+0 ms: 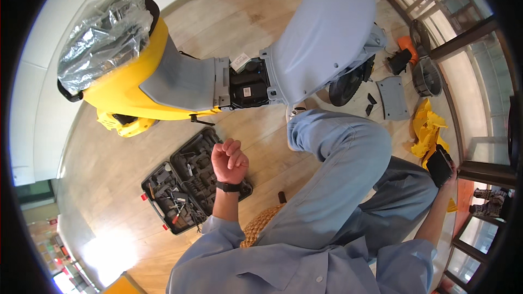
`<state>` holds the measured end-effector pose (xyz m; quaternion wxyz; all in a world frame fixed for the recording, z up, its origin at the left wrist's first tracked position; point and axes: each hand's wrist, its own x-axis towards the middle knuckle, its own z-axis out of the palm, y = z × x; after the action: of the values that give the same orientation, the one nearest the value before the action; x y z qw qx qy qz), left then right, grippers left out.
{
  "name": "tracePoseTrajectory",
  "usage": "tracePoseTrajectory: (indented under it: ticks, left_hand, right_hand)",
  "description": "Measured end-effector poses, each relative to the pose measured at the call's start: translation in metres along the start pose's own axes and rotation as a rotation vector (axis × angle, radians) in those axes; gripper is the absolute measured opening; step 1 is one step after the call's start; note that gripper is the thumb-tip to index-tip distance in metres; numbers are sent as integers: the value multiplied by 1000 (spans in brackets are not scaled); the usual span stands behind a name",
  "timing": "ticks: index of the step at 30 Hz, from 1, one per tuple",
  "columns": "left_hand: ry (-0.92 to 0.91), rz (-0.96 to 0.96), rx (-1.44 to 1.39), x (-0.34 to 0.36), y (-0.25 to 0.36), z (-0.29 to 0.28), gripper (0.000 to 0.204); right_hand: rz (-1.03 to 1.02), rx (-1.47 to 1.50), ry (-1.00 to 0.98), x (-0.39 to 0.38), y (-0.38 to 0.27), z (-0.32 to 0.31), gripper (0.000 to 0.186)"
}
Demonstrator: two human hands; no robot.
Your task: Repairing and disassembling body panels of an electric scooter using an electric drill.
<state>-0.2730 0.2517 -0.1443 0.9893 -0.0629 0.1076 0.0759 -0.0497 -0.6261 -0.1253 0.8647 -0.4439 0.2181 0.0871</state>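
Observation:
My left hand is raised above an open black toolbox of assorted tools, its fingers curled with nothing visible in them. At the right, beside my bent legs, my right hand grips a black, phone-like object. In front of me stands a partly dismantled yellow and grey scooter; its middle section exposes a black compartment, and crumpled clear plastic covers its left end.
Loose yellow panels, a grey panel, small black pieces and an orange and black item lie on the wood floor to the right. A woven seat is under me. Glazed dark frames line the right side.

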Motion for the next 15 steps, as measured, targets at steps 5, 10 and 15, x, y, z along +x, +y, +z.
tracePoseTrajectory:
  ticks: [5, 10, 15]
  left_hand:
    - [-179, -106, -333, 1, -32, 17, 17]
    - [-220, -212, -212, -5, -48, 16, 21]
    - [-51, -166, -258, 3, -69, 1, 8]
  right_hand:
    - [2, 54, -407, 0, 31, 10, 32]
    - [37, 189, 312, -27, 65, 110, 25]
    - [-24, -91, 228, -35, 34, 56, 37]
